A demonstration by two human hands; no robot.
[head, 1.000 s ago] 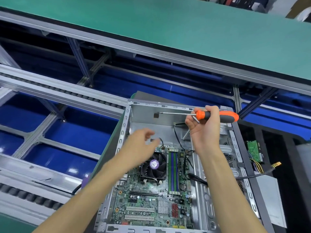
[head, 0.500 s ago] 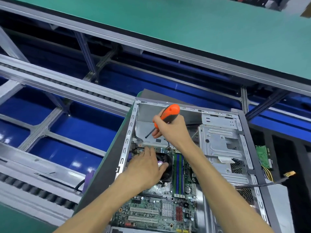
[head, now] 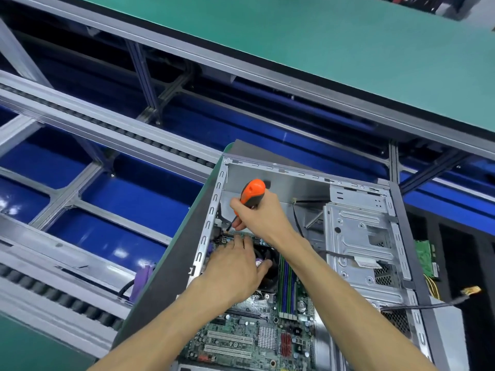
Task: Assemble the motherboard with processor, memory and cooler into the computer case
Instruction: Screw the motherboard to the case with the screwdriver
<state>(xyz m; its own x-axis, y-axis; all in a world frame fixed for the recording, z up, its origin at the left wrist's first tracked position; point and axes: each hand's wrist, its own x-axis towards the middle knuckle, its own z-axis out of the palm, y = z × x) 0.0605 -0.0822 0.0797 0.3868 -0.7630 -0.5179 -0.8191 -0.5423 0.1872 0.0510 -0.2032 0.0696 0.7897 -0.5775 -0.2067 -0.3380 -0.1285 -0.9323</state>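
Lowered now, my right hand grips the orange screwdriver upright; my left hand lies flat, fingers straight, on the green motherboard.

An electronics assembly line in a factory or workshop. A long bench topped with a green mat runs across the far side. Between it and the near side lies a conveyor built of grey metal rails with rows of small black rollers, over glossy blue panels. On the near side, an open metal computer case lies on a dark pallet edged in green, with a bare circuit board inside. A loose green circuit card with yellow wires sits to the right.
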